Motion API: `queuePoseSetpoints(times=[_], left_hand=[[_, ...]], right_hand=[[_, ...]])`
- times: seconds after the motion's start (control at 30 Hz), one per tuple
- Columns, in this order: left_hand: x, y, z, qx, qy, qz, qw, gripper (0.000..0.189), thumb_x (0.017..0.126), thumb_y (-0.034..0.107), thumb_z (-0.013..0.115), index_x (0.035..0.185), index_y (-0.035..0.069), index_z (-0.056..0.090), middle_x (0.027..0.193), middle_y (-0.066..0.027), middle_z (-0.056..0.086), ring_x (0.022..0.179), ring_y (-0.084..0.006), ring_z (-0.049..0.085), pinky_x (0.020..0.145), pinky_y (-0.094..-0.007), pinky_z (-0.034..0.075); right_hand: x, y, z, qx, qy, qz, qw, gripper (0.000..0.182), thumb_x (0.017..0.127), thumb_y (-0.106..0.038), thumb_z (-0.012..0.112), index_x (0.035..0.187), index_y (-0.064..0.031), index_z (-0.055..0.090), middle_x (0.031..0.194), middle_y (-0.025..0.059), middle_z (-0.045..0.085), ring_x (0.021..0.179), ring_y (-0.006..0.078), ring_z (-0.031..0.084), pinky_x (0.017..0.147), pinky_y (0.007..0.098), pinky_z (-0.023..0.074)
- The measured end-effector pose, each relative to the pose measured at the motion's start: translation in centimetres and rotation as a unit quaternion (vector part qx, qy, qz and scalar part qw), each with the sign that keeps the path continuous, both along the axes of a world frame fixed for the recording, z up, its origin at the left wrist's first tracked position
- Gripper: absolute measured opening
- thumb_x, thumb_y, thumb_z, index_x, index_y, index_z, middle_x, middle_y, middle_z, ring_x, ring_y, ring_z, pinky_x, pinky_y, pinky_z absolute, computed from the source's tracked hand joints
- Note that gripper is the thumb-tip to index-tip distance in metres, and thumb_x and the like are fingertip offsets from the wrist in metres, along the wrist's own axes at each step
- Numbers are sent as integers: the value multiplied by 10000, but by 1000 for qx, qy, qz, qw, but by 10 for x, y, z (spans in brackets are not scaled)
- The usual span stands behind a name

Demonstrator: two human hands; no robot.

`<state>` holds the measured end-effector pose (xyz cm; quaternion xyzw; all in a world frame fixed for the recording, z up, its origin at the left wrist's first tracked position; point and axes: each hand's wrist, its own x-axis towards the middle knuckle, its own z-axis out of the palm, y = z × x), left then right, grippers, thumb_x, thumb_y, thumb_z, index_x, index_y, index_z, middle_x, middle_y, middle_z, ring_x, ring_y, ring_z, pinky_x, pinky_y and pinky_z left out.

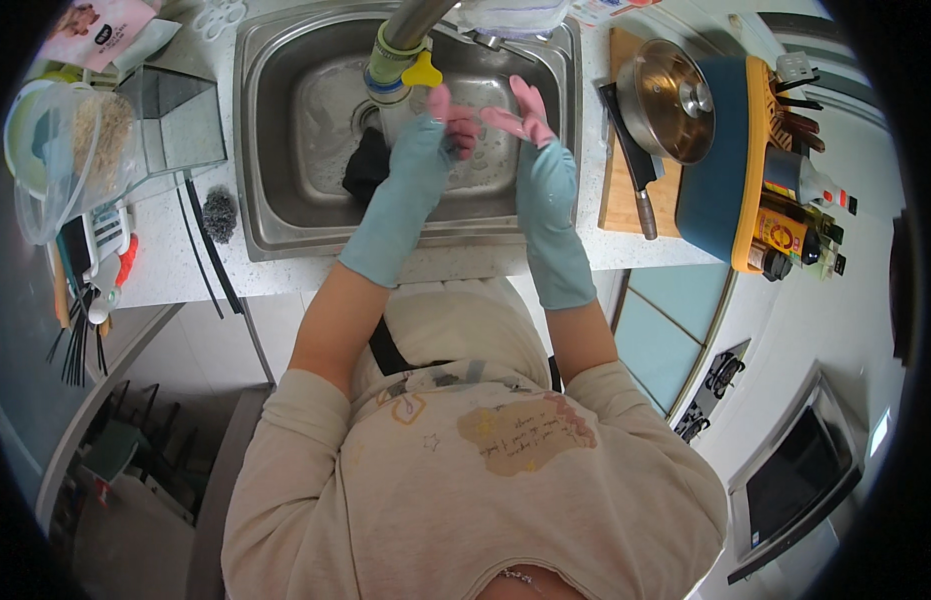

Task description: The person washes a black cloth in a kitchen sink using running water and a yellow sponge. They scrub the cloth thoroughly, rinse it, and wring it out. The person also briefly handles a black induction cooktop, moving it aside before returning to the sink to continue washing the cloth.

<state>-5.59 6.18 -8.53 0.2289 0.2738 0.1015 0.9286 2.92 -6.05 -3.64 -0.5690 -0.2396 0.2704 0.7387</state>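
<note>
Both my hands wear rubber gloves with pink fingers and light blue cuffs, and they are over a stainless steel sink (285, 241). My left hand (444, 131) is near the stream below the faucet (390, 64), its fingers loosely curled with no object visible in them. That faucet has a green fitting and a yellow tab. My right hand (536, 124) is apart from it at the sink's right side, fingers spread, holding nothing. A black cloth-like item (366, 165) lies in the basin beside my left glove, partly hidden by it.
To the right, a cleaver (630, 150) and a lidded steel pot (664, 101) rest on a wooden cutting board (614, 202), beside a blue-and-yellow rack (713, 165) with bottles. On the left are a glass container (180, 124), a steel wool scrubber (219, 214) and black strips (210, 247).
</note>
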Motion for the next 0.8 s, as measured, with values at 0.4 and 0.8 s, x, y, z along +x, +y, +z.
queuePoseSetpoints(times=[0.4, 0.8], left_hand=[[19, -21, 26, 167, -17, 68, 983, 248, 865, 270, 609, 772, 41, 601, 693, -6, 566, 588, -70, 477, 542, -212, 399], [25, -20, 44, 293, 13, 68, 954, 271, 912, 267, 538, 801, 27, 596, 708, 5, 574, 622, -56, 497, 573, -199, 405]], right_hand=[[-12, 4, -2, 33, 232, 9, 972, 462, 953, -279, 391, 1280, 46, 401, 1318, 108, 431, 1230, 171, 374, 1071, 314, 186], [-15, 2, 24, -152, -4, 44, 987, 238, 933, -218, 484, 1059, -37, 570, 996, 33, 518, 899, 134, 477, 878, 290, 389]])
